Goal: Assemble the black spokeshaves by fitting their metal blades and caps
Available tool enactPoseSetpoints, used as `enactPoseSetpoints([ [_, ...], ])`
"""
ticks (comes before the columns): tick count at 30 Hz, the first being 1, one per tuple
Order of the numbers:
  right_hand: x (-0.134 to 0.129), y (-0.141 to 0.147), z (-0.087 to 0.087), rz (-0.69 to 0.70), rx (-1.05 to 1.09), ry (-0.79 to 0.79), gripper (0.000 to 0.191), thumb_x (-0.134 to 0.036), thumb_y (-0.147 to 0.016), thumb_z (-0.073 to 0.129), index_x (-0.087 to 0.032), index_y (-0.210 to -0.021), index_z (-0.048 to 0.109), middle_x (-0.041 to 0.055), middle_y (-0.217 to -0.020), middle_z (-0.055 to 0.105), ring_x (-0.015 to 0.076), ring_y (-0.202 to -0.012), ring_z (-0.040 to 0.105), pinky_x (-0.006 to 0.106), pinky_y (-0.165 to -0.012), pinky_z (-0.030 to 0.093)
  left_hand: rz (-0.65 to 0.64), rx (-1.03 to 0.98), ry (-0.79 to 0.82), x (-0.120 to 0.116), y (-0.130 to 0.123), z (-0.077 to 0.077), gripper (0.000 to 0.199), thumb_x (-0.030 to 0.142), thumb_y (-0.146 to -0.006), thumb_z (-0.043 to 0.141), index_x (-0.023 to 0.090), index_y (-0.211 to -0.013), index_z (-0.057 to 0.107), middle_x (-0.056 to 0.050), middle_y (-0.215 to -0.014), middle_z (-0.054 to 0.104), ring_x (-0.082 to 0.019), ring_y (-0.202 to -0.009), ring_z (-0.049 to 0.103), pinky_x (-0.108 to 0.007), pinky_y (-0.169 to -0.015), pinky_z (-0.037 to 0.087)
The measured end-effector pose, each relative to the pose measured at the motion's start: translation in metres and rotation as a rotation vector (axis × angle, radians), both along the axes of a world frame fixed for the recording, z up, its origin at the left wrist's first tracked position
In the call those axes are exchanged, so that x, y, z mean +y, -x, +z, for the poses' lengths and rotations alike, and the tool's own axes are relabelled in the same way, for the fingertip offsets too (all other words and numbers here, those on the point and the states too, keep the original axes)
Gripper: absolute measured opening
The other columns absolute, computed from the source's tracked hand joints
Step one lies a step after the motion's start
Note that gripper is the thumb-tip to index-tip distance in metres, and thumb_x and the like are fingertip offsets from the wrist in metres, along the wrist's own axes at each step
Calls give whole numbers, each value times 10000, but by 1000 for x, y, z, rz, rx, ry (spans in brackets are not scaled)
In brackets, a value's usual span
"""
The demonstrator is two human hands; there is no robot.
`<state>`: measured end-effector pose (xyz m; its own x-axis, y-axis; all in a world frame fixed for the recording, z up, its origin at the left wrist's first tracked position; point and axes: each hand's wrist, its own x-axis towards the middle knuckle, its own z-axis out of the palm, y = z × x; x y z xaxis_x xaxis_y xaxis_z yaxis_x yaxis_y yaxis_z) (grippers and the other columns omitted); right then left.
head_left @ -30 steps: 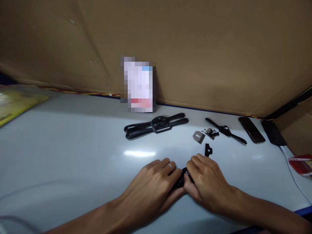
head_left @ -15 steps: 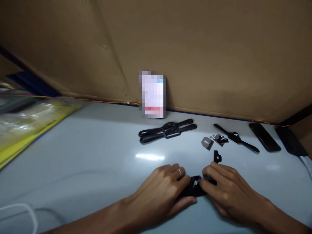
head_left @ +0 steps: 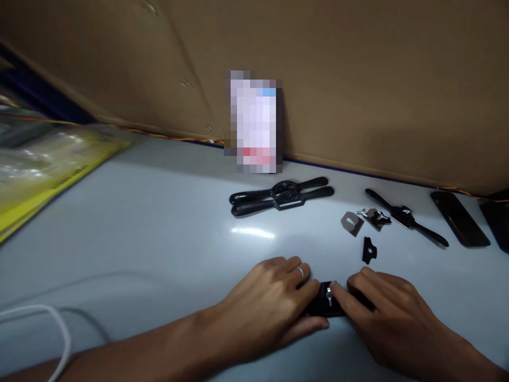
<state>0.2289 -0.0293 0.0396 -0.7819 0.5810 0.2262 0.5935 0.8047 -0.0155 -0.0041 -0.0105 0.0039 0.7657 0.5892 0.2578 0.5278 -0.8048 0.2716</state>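
Low in the head view, my left hand [head_left: 278, 302] is closed round the left part of a black spokeshave [head_left: 318, 305]. My right hand [head_left: 385, 313] closes on its other side, the index fingertip beside a small silver screw [head_left: 329, 296] on the body. Beyond my hands lie a black cap piece [head_left: 369, 251], a grey blade [head_left: 351, 223] and a blade with a black piece and silver screw [head_left: 375, 217]. Two black spokeshave bodies [head_left: 284, 199] rest side by side; another spokeshave [head_left: 405, 216] lies to the right.
A yellow board under clear plastic [head_left: 59, 175] is at the left. A white cable [head_left: 59, 323] curves at lower left. A black phone [head_left: 459, 218] and another dark object [head_left: 497, 220] lie at right. A pixelated upright item [head_left: 256, 124] leans on the brown back panel [head_left: 358, 79].
The view has shifted, so the back items appear higher. My right index finger has moved off the silver screw, which now shows more clearly between my hands.
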Motion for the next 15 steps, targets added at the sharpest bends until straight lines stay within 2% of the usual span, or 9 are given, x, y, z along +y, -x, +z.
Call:
enactPoseSetpoints([
  [3, 0, 2, 0, 62, -65, 67, 234, -78, -891, 396, -215, -892, 586, -7, -688, 506, 155, -580, 406, 310, -516, 274, -1, -6, 3, 0, 0, 0, 324, 478, -951, 583, 193, -798, 564, -6, -742, 592, -199, -637, 533, -318, -557, 351],
  [5, 0, 3, -1, 35, -38, 47, 225, -83, -907, 403, -212, -816, 563, -5, -679, 492, 154, -585, 396, 315, -524, 268, 4, 1, 1, 0, 1, -1, 339, 485, -957, 568, 193, -784, 557, -11, -746, 590, -203, -640, 534, -319, -556, 351],
  [7, 1, 4, -2, -19, 1, 1, 244, -55, -903, 396, -193, -893, 597, 3, -698, 517, 158, -607, 414, 317, -540, 286, 4, 6, -1, 1, 1, -1, 355, 498, -970, 537, 194, -787, 557, -13, -745, 586, -202, -636, 530, -317, -556, 348],
  [9, 1, 4, -2, 0, -1, 9, 267, -51, -909, 389, -186, -972, 611, -3, -697, 518, 158, -599, 406, 315, -530, 284, 3, 2, 0, 1, 1, -1, 372, 500, -992, 489, 195, -790, 558, -14, -740, 582, -197, -624, 520, -312, -553, 340],
  [12, 1, 5, -1, 65, -41, 60, 232, -86, -924, 407, -208, -835, 583, -11, -670, 481, 155, -579, 374, 319, -514, 261, 6, -15, -3, 1, 1, 1, 413, 494, -1023, 410, 196, -776, 551, -15, -729, 574, -190, -611, 508, -309, -549, 333],
  [15, 0, 6, -1, -4, -15, 25, 239, -72, -910, 416, -204, -770, 558, 0, -682, 495, 158, -600, 392, 323, -534, 284, 4, -14, -8, 0, 1, 3, 446, 504, -1033, 369, 195, -771, 554, -20, -731, 578, -193, -616, 517, -312, -552, 343],
])
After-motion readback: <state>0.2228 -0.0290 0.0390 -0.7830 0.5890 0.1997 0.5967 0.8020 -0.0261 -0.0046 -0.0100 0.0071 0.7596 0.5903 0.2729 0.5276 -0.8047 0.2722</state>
